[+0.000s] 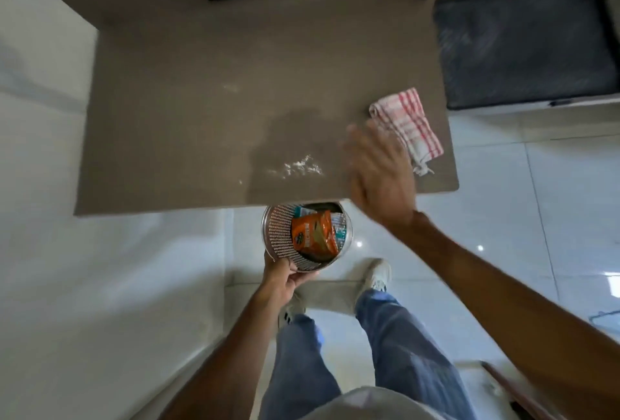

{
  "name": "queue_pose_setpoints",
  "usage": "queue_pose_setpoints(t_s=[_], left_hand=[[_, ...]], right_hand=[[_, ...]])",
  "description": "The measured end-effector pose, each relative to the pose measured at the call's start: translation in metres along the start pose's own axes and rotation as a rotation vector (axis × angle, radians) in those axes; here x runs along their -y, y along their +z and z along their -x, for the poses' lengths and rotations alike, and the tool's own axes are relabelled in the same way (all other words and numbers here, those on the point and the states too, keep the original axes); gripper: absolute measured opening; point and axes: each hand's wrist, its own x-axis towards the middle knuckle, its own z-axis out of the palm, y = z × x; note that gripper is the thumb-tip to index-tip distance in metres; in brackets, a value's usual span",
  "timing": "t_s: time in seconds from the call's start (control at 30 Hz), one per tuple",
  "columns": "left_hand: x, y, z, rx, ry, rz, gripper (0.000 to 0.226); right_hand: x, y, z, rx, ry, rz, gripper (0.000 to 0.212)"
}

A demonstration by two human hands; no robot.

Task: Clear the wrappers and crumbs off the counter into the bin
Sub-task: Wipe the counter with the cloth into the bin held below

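The left hand [285, 277] clamps the bin [307, 236], wrappers [313, 233] inside, partly under the bench [167, 137] edge. The right hand [379, 174] hovers flat, fingers spread, beside crumbs [298, 168]. A fast or misaimed sweep could scatter them past the rim onto the floor [100, 285].

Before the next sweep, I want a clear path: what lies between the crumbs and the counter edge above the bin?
In the head view, only bare counter lies between the crumbs and the edge over the bin.
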Motion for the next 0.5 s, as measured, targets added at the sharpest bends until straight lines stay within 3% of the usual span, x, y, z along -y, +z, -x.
queue_pose_setpoints(t_s=[0.1,0.17,0.33,0.5], left_hand=[[-0.02,-0.012,0.007,0.028,0.031,-0.049,0.057],[-0.03,-0.024,0.005,0.049,0.04,-0.052,0.061],[-0.047,-0.063,-0.006,0.069,0.006,-0.044,0.087],[-0.065,-0.106,-0.019,0.09,0.032,-0.136,0.089]], right_hand=[[-0.043,-0.005,-0.041,0.312,0.317,0.285,0.06],[-0.055,0.006,-0.039,0.446,0.402,0.383,0.071],[0.002,0.051,-0.036,0.374,0.652,0.397,0.083],[0.097,0.101,-0.043,0.386,0.648,0.356,0.087]])
